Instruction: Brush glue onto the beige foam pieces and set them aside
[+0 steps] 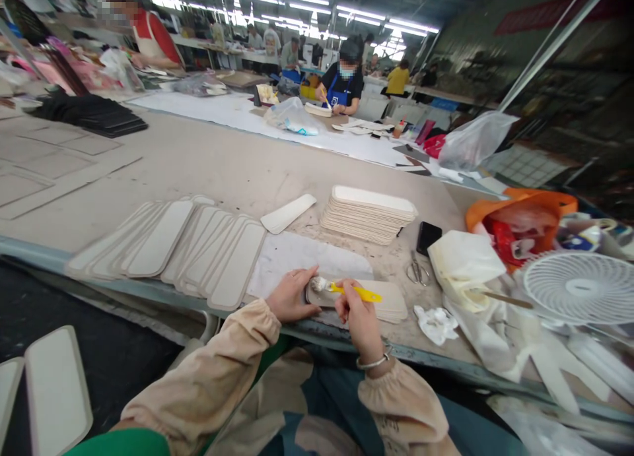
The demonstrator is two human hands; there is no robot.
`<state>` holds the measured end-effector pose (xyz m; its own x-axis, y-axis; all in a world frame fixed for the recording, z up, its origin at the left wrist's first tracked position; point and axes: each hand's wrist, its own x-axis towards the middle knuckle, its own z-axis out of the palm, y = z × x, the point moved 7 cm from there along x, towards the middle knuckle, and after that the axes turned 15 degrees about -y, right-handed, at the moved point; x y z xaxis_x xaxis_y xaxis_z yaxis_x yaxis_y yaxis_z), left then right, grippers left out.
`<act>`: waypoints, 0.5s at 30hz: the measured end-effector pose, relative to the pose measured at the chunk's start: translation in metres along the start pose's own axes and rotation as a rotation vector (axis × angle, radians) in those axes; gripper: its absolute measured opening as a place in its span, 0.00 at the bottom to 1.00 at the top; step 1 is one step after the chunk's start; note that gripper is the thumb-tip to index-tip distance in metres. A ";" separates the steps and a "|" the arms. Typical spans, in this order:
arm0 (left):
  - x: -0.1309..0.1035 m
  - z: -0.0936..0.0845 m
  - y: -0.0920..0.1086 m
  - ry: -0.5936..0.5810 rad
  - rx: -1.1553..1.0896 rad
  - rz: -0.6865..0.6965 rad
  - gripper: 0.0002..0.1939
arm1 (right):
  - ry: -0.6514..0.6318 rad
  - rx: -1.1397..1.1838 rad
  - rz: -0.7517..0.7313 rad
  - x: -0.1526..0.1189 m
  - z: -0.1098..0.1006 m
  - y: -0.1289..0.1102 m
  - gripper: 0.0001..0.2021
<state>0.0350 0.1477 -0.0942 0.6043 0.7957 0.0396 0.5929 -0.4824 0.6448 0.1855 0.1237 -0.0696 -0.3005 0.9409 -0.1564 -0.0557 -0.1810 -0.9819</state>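
My right hand [357, 314] is closed round the yellow handle of a brush [369, 293], whose pale bristles touch the left end of a flat rounded panel. That panel lies on a small pile of similar panels [393, 302] at the table's front edge. At the pile's left end rests my left hand [293, 295], thumb and fingers apart, its fingertips at the panel's edge. Under and behind the hands is a white sheet [317, 255]. Fanned-out panels [238, 264] lie to the left, and a neat stack [369, 212] stands behind.
One loose panel [288, 213] lies behind the sheet. To the right are scissors [417, 271], a black phone [428, 237], crumpled tissue [436, 325], a white fan [579, 288] and an orange bag [520, 205]. Across the table a person [341, 86] works.
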 end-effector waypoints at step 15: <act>0.001 -0.003 0.005 0.007 0.044 0.006 0.45 | 0.326 -0.398 0.041 -0.019 -0.085 -0.019 0.14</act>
<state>0.0369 0.1472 -0.0890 0.6042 0.7953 0.0484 0.6122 -0.5023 0.6107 0.2736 0.1333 -0.0568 0.0214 0.9871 -0.1585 0.3354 -0.1565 -0.9290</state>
